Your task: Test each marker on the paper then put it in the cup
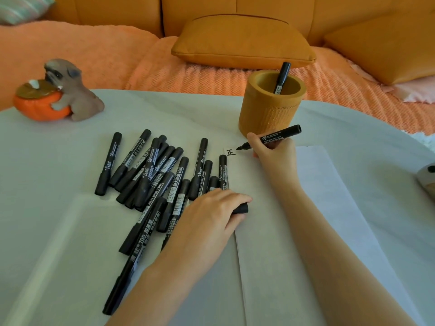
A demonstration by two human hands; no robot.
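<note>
Right grip (273, 149) pinching uncapped marker (275, 137), nib at paper (270, 231), tail toward cup (266, 114) just beyond. Left grip (209, 212) clasps cap (241, 208), farther off.

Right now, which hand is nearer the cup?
Right. The right hand, gripping a marker, is just before the cup; the left hand, holding a cap, lies nearer the camera.

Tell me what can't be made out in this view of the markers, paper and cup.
Head view only:
Upright marker: lower half hidden by the cup wall.
Object at the right edge: cut off by the frame, unidentifiable.
Cap: mostly covered by the left hand gripping it.
Marker pile: lowest ones buried under others, uncountable.
</note>
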